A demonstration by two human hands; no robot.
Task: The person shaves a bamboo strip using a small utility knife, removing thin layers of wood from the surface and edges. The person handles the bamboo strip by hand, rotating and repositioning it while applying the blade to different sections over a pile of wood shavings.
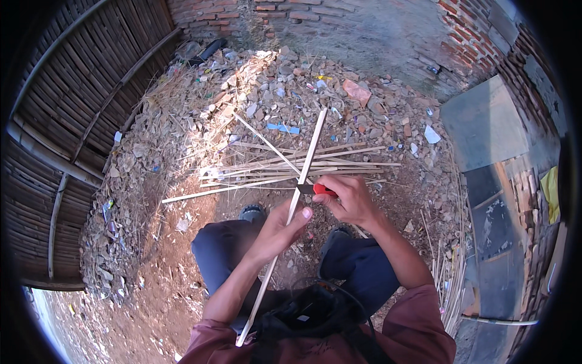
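My left hand (280, 229) is closed around a long pale wooden strip (311, 145), perhaps split bamboo. The strip slants from near my lap up and away to the far side. In my right hand (350, 199) is a knife with a red handle (324, 190). Its dark blade (305, 189) lies against the strip just beyond my left hand. Several similar thin strips (357, 164) lie in a loose pile on the ground beyond my hands. One thinner strip (260, 134) crosses behind the held one.
Rubble and litter (291, 79) cover the ground up to a brick wall (364, 24). A bamboo slat wall (73, 109) stands at the left. More thin strips (451, 291) lie at the right, beside leaning boards (485, 127). My bent knees (357, 261) flank the work.
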